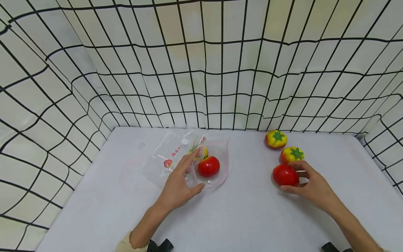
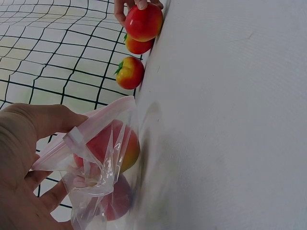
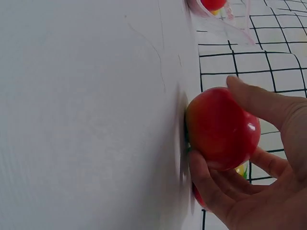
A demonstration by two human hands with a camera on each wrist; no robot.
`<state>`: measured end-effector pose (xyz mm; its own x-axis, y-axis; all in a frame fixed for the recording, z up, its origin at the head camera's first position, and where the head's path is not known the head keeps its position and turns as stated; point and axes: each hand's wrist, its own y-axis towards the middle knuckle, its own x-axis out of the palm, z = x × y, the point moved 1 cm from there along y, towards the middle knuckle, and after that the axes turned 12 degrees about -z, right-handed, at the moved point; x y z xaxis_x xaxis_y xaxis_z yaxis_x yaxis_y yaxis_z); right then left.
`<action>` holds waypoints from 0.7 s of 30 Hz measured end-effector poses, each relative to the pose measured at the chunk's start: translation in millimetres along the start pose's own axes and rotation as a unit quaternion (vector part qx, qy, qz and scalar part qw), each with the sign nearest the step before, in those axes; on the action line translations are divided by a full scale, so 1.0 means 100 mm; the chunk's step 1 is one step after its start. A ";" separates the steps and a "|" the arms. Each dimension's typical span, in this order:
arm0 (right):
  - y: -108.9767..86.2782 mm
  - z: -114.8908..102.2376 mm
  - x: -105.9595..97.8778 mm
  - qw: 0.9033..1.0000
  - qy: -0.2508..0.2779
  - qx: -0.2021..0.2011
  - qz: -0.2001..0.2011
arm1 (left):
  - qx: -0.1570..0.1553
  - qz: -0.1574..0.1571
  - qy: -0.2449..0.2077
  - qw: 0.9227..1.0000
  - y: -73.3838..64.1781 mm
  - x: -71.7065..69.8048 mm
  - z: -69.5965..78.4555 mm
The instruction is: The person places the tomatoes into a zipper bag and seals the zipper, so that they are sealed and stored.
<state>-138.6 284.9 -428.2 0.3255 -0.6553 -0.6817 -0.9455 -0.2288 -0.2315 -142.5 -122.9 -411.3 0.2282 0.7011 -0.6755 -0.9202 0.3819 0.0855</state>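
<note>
A clear zip bag (image 1: 224,168) with a pink edge and printed strawberry marks lies left of centre. Inside it are a red tomato (image 1: 209,166) and a second, partly hidden one showing yellow and green. My left hand (image 1: 177,187) touches the bag near its edge, thumb and fingers spread apart, some fingers behind the film in the left wrist view. On the right, my right hand (image 1: 316,190) grips a glossy red tomato (image 1: 284,175) between thumb and fingers. Just beyond it sit two red-yellow tomatoes, a nearer one (image 1: 291,154) and a farther one (image 1: 276,139), green leaves upward.
A white table (image 1: 239,217) lies beneath everything. Black wire grid (image 1: 221,71) with pale sheeting behind it rises along the back and both sides. Dark wrist mounts (image 1: 160,246) show at the bottom edge.
</note>
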 end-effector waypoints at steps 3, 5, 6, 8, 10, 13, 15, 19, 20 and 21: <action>0.01 -0.04 0.04 1.000 0.006 -0.009 -0.005 | 0.001 0.000 0.000 1.000 0.00 0.00 0.00; 0.01 -0.06 0.06 1.000 0.008 -0.013 -0.006 | 0.002 0.000 0.000 1.000 0.00 -0.01 -0.01; 0.02 -0.07 0.07 1.000 0.008 -0.015 -0.005 | 0.002 0.000 0.001 1.000 0.00 -0.01 -0.01; 0.03 -0.09 0.08 1.000 0.007 -0.022 -0.002 | 0.003 0.000 0.000 1.000 0.00 -0.01 -0.01; 0.04 -0.11 0.09 1.000 0.009 -0.028 0.000 | 0.003 -0.001 -0.001 1.000 0.00 -0.01 -0.01; 0.07 -0.14 0.11 0.999 0.014 -0.036 0.000 | 0.003 -0.001 -0.004 1.000 0.00 -0.01 -0.01; 0.08 -0.17 0.13 0.999 0.019 -0.039 0.000 | 0.002 -0.001 -0.004 1.000 0.00 -0.01 -0.01; 0.11 -0.23 0.16 0.998 0.031 -0.046 0.002 | 0.001 -0.001 -0.003 1.000 0.00 -0.02 -0.01; 0.12 -0.24 0.16 0.998 0.034 -0.048 0.003 | 0.000 -0.001 -0.003 1.000 0.00 -0.02 -0.01; 0.13 -0.25 0.17 0.998 0.037 -0.050 0.003 | 0.000 -0.001 -0.003 1.000 0.00 -0.02 -0.01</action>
<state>-145.3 252.7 -426.2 0.3234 -0.7068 -0.6291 -0.9434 -0.2930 -0.1557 -143.3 -125.5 -410.7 0.2326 0.7037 -0.6713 -0.9195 0.3841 0.0841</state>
